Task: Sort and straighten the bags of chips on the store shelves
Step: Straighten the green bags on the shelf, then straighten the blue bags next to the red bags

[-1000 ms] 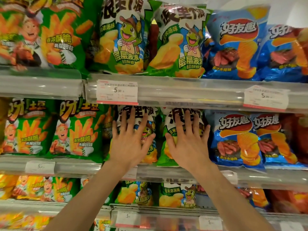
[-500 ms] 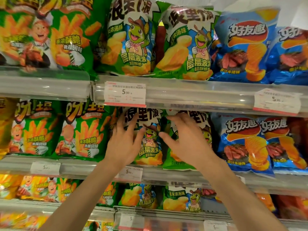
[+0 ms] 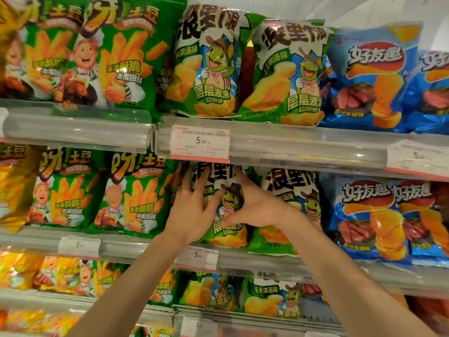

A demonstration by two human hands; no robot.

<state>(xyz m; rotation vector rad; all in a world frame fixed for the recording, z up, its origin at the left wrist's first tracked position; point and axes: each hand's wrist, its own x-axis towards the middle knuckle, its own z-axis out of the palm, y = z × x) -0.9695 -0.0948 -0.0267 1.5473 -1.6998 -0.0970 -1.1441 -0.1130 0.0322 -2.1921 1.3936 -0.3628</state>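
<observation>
While both arms reached up to the middle shelf (image 3: 279,260), the left hand (image 3: 194,215) lay flat and spread-fingered on the left half of a green frog-mascot chip bag (image 3: 229,233). The right hand (image 3: 257,207) lay open on the same bag's right half, thumb pointing down-left across the printed front, fingers toward the top edge. Neither hand was closed around the bag; both pressed on its face. This bag stood upright just beside a second frog-mascot bag (image 3: 291,215) on its right. Green fries bags (image 3: 136,193) stood left, blue ridged-chip bags (image 3: 366,215) right. A price tag (image 3: 199,142) hung on the rail above.
</observation>
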